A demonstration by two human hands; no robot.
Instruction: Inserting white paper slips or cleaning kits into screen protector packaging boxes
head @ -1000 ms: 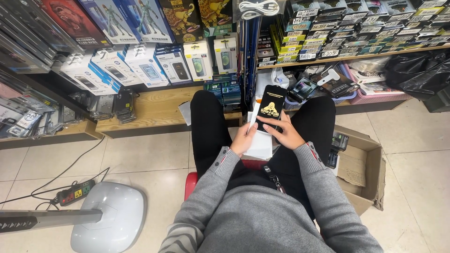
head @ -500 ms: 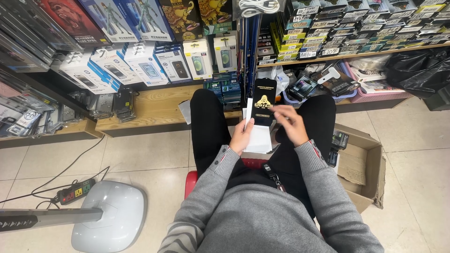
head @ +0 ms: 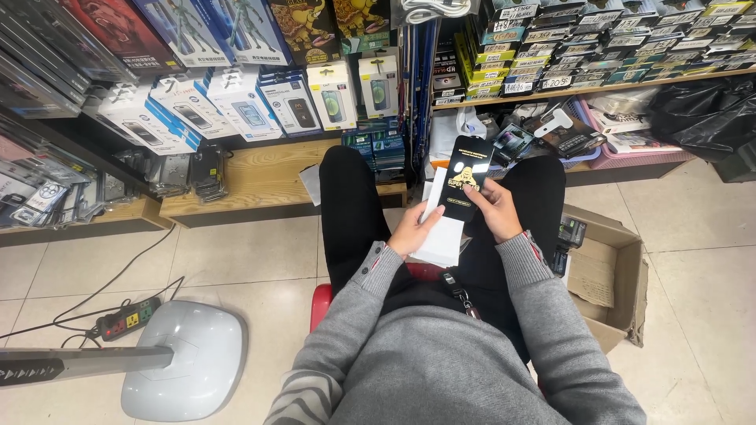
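– Where do the hands stand with the packets?

– The right hand (head: 492,211) has its fingers closed around a flat black rectangular packet with a gold emblem (head: 465,175), held upright over the lap, between the knees. The left hand (head: 412,230) grips the side of a stack of flat white card packets (head: 439,228) that leans against the black one from behind; the two touch.

– How far along does that look?

– My reading: one black packet is out and being set against the white stack, so the sorting or pairing seems only partly done. How many are in the white stack I cannot tell, and nothing finished is visibly set aside on the lap.

– And around the person?

– They sit on a red stool (head: 319,303) on a pale tiled floor (head: 244,252). An open brown cardboard box (head: 610,275) stands just beside the right leg, with small dark packets near its inner edge. Ahead runs a low wooden shelf (head: 252,185) with boxed phone accessories above it and rows of labelled packets on the upper shelf to the right. A black plastic bag (head: 709,118) lies at the far right. To the left, a white rounded stand base (head: 185,362) sits on the floor, with a black power strip (head: 126,319) and its cables near it
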